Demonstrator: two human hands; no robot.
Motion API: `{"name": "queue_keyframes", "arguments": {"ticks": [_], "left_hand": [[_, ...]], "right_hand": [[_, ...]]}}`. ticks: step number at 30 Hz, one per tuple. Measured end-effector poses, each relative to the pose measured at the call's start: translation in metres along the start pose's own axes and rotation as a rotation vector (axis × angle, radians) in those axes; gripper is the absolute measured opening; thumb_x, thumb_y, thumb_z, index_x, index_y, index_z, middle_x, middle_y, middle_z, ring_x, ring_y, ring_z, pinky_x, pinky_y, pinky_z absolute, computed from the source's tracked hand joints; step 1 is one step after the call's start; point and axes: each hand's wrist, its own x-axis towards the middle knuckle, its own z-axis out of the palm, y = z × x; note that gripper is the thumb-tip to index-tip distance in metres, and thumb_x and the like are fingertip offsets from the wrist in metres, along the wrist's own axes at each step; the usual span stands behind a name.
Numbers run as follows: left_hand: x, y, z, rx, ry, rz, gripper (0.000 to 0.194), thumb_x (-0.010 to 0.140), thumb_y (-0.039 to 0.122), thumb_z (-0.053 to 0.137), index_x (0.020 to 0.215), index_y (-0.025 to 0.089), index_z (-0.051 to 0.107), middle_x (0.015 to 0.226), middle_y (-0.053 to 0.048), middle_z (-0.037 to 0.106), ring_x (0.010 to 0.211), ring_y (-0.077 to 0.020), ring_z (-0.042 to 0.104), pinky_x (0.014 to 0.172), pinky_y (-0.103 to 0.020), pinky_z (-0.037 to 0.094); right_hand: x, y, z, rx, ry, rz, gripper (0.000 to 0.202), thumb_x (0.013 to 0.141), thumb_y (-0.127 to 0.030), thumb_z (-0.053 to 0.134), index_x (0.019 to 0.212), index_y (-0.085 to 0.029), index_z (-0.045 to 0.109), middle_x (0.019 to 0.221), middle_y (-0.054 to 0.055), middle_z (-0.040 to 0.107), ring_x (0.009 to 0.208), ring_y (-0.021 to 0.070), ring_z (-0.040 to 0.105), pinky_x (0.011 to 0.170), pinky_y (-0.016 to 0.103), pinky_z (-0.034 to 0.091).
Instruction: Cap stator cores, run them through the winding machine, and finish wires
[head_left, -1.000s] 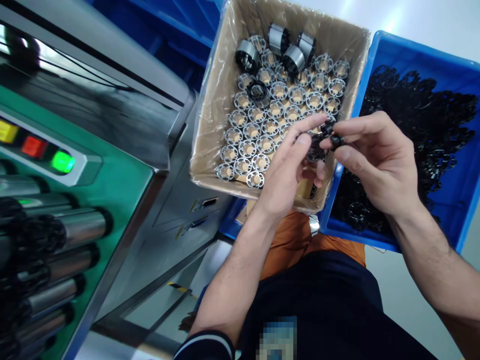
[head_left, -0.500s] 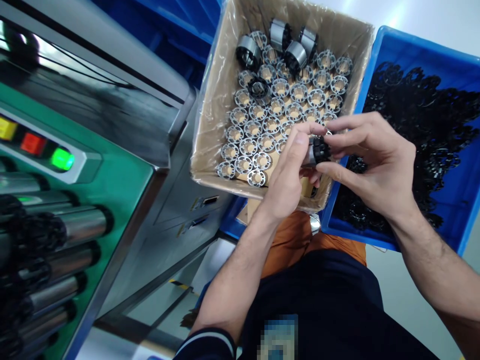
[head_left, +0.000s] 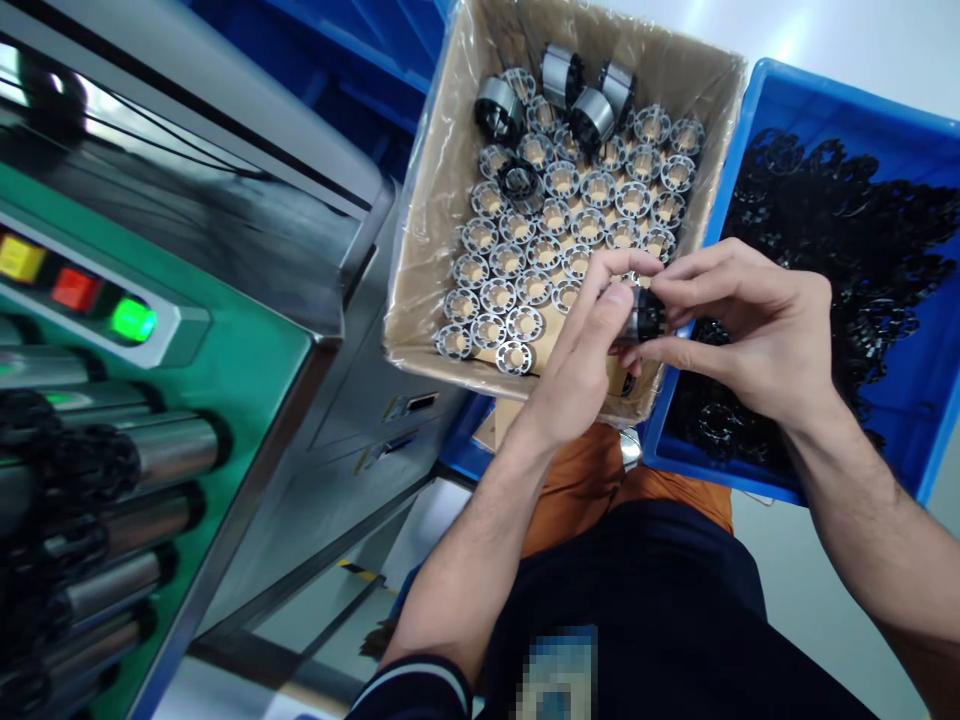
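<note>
Just right of center frame, you hold a silver-and-black stator core [head_left: 646,318] above a plastic-lined carton [head_left: 429,245], your left hand's [head_left: 577,355] fingers curled around it, your right hand's [head_left: 772,325] fingertips pinching its black end.

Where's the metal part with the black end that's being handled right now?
In the head view, the metal part is right of centre, held between the left hand and right hand, over the lower right part of the cardboard box.
</note>
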Motion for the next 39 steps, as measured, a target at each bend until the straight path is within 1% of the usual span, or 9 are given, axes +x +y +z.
{"name": "queue_keyframes", "arguments": {"ticks": [5,10,15,19,22,26,29,33,39], "left_hand": [[-0.001,0.003,0.001,0.121,-0.019,0.088,0.04,0.116,0.065,0.073,0.137,0.031,0.073,0.133,-0.006,0.075,0.111,-0.023,0.074,0.086,-0.034,0.064],[0.008,0.013,-0.016,0.482,0.045,0.155,0.036,0.11,0.055,0.082,0.132,0.028,0.071,0.121,-0.004,0.077,0.098,-0.0214,0.071,0.092,-0.037,0.059],[0.078,0.024,-0.037,0.885,0.057,0.17,0.038,0.101,0.044,0.088,0.128,0.027,0.068,0.121,-0.008,0.074,0.109,-0.0309,0.071,0.114,-0.05,0.055],[0.124,0.043,-0.047,0.989,0.118,0.26,0.073,0.082,0.044,0.105,0.143,0.03,0.068,0.141,-0.014,0.069,0.133,-0.0417,0.066,0.131,-0.062,0.05],[0.103,0.068,-0.058,1.236,0.055,0.231,0.063,0.085,0.045,0.103,0.137,0.027,0.073,0.136,-0.013,0.073,0.122,-0.0387,0.069,0.126,-0.063,0.055],[0.042,0.096,-0.075,1.677,-0.272,-0.231,0.031,0.092,0.032,0.086,0.123,0.026,0.083,0.113,-0.007,0.085,0.103,-0.0329,0.079,0.099,-0.047,0.063],[0.019,0.098,-0.077,1.843,-0.288,-0.479,0.032,0.088,0.026,0.085,0.119,0.031,0.09,0.11,-0.002,0.091,0.102,-0.0315,0.085,0.085,-0.038,0.061],[0.02,0.092,-0.066,1.96,-0.275,-0.506,0.031,0.09,0.026,0.086,0.119,0.034,0.094,0.114,0.001,0.094,0.111,-0.0301,0.088,0.087,-0.033,0.062],[0.009,0.107,-0.063,1.842,-0.269,-0.35,0.03,0.1,0.033,0.082,0.126,0.033,0.096,0.11,-0.006,0.092,0.109,-0.0364,0.086,0.098,-0.046,0.067]], "right_hand": [[-0.001,0.003,0.007,-0.073,0.025,-0.003,0.032,0.082,-0.044,0.113,0.108,-0.051,0.096,0.112,0.003,0.084,0.103,0.0331,0.078,0.087,0.058,0.075],[0.011,0.003,-0.026,-0.21,-0.048,0.056,0.067,0.082,-0.048,0.111,0.145,-0.042,0.089,0.129,0.005,0.084,0.113,0.033,0.079,0.103,0.057,0.072],[0.016,0.032,-0.097,-0.844,0.245,0.171,0.062,0.083,-0.03,0.109,0.141,-0.032,0.086,0.152,0.017,0.071,0.147,0.0496,0.063,0.139,0.077,0.045],[0.013,0.059,-0.117,-1.044,0.223,0.277,0.073,0.081,-0.02,0.107,0.149,-0.025,0.079,0.164,0.022,0.061,0.151,0.0524,0.057,0.139,0.079,0.044],[0.015,0.072,-0.117,-1.028,0.289,0.271,0.068,0.08,-0.02,0.11,0.139,-0.026,0.078,0.157,0.02,0.064,0.149,0.0495,0.055,0.139,0.08,0.041],[0.018,0.079,-0.118,-0.994,0.382,0.342,0.059,0.086,-0.04,0.11,0.131,-0.027,0.074,0.161,0.021,0.061,0.157,0.051,0.048,0.137,0.078,0.042],[0.019,0.073,-0.118,-1.003,0.355,0.423,0.049,0.089,-0.035,0.107,0.123,-0.027,0.074,0.164,0.019,0.061,0.157,0.0506,0.053,0.134,0.076,0.045],[0.021,0.062,-0.121,-0.914,0.389,0.429,0.035,0.085,-0.012,0.098,0.11,-0.024,0.076,0.154,0.02,0.068,0.138,0.0384,0.065,0.131,0.061,0.047],[0.026,0.063,-0.14,-0.648,0.472,0.354,0.04,0.08,0.012,0.075,0.085,-0.028,0.069,0.084,-0.001,0.056,0.1,0.0228,0.057,0.126,0.044,0.042]]}}
